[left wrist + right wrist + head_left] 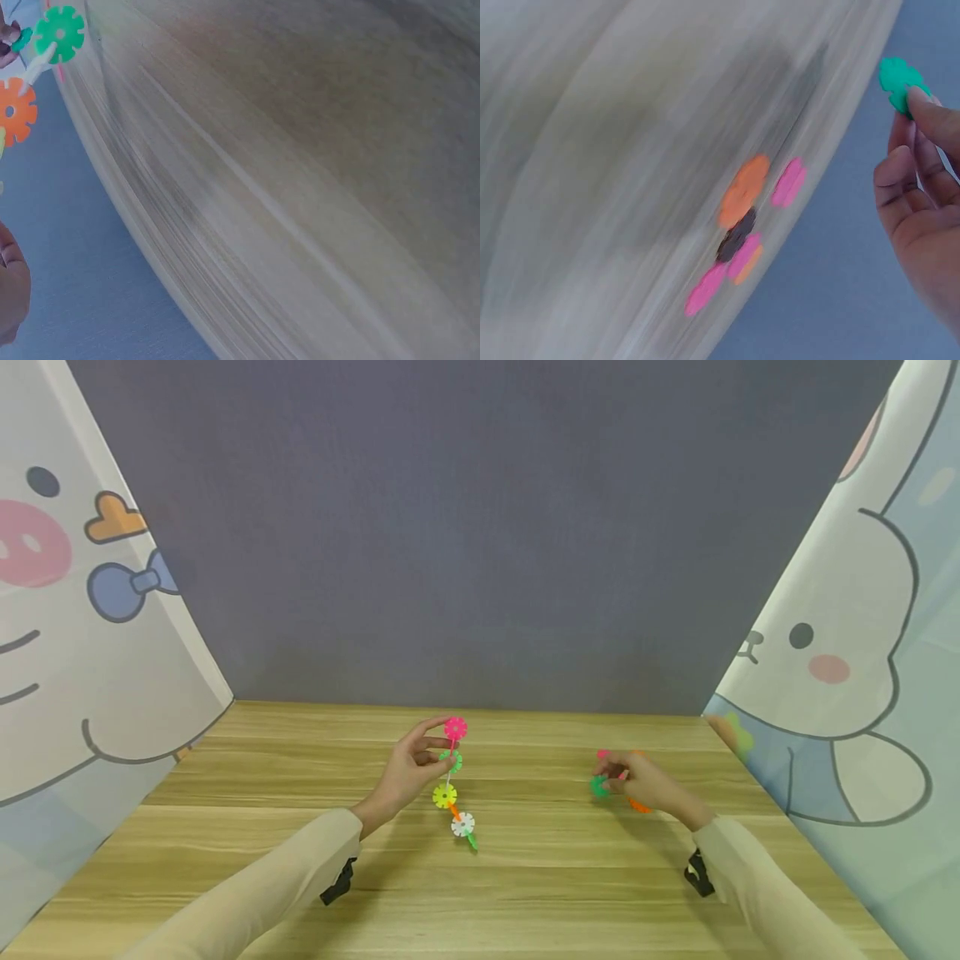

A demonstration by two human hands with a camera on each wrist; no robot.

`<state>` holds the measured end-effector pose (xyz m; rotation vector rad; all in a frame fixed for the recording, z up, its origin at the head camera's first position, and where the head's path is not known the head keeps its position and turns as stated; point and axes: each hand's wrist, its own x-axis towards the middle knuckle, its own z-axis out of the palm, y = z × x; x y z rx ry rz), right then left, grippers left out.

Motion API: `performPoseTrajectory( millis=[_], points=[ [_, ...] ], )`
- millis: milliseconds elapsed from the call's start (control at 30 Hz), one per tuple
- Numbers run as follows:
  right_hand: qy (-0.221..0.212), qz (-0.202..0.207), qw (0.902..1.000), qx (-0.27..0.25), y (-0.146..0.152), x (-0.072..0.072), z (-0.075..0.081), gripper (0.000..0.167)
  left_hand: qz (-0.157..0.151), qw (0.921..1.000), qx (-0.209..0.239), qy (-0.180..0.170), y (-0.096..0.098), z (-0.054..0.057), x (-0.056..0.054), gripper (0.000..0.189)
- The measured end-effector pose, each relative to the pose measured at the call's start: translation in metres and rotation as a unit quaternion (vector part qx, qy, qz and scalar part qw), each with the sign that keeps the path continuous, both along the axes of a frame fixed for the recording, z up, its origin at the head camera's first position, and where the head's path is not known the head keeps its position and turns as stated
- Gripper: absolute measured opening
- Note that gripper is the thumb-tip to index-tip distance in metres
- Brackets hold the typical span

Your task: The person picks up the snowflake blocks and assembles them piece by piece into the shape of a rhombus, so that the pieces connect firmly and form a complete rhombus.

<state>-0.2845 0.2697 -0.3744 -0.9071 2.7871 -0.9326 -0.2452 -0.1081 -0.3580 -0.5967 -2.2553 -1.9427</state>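
My left hand (405, 772) pinches a hanging chain of notched plastic snowflake discs near its upper end. From the top, a pink disc (455, 728), a green disc (452, 762), a yellow disc (444, 796) and a white disc (462, 824) face me, with others slotted edge-on between them. A small green disc (472, 841) ends the chain. To the right, my right hand (651, 783) pinches a single green disc (901, 77) between thumb and fingers, raised over the table. The left wrist view catches only part of the chain, including an orange disc (19, 111).
Loose discs lie on the wooden table (525, 893) below my right hand: an orange disc (744, 191), a dark disc (736, 235) and several more, among them a pink disc (787, 182). A grey panel (480, 543) stands behind, with cartoon-printed cloths at both sides.
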Motion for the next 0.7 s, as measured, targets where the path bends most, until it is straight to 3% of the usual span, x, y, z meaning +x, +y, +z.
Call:
performPoseTrajectory(
  millis=[133, 400, 567, 700],
  points=[
    [0.018, -0.008, 0.9991, -0.036, -0.014, -0.001, 0.0, 0.013, 0.0, 1.0, -0.006, 0.004, 0.0, -0.001, -0.001, 0.058],
    [0.064, -0.021, 0.9925, -0.102, -0.05, -0.006, 0.0, 0.013, 0.012, 0.9999, -0.008, 0.008, -0.001, -0.02, -0.015, 0.058],
    [0.064, -0.018, 0.9899, -0.126, -0.075, -0.004, 0.005, 0.015, 0.01, 0.9998, -0.005, 0.016, 0.0, -0.021, -0.015, 0.058],
    [0.079, -0.01, 0.9869, -0.141, -0.096, 0.0, 0.011, 0.016, 0.008, 0.9998, -0.01, 0.012, 0.002, -0.015, -0.01, 0.057]
  ],
)
